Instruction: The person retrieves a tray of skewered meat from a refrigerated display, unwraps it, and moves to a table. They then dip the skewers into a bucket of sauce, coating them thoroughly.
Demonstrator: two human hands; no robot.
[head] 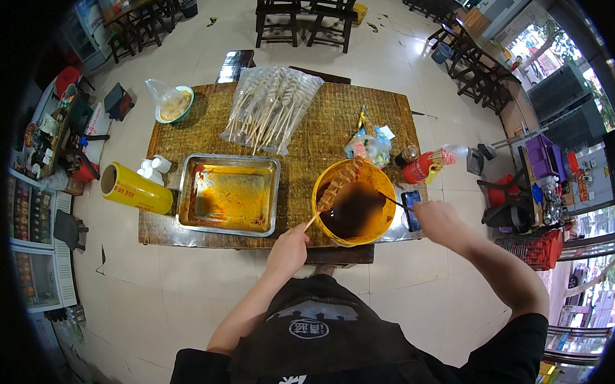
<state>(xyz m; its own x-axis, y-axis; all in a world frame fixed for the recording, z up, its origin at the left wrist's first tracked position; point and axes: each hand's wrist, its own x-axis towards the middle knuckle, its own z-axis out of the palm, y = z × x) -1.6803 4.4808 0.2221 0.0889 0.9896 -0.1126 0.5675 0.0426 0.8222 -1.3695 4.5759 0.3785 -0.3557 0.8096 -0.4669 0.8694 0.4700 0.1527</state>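
My left hand (288,251) grips the wooden stick of a skewer of spiral-cut food (340,183), whose coated part lies slantwise over a yellow bucket (388,179). In the bucket is dark reddish-brown sauce (334,224); a blurred patch hides part of it. My right hand (433,218) holds a thin dark handle (400,204) reaching into the bucket; its far end is hidden. Left of the bucket lies a steel tray (278,193) smeared with orange oil. Behind the tray, a clear plastic bag (274,109) holds many pale spiral skewers with wooden sticks.
On the wooden table (209,129) are a yellow film roll (137,188), white cups (154,169) and a bowl with a plastic bag (175,105) at the left. Right of the bucket are a phone (411,211), a small jar (406,156) and a red container (416,170) with sticks.
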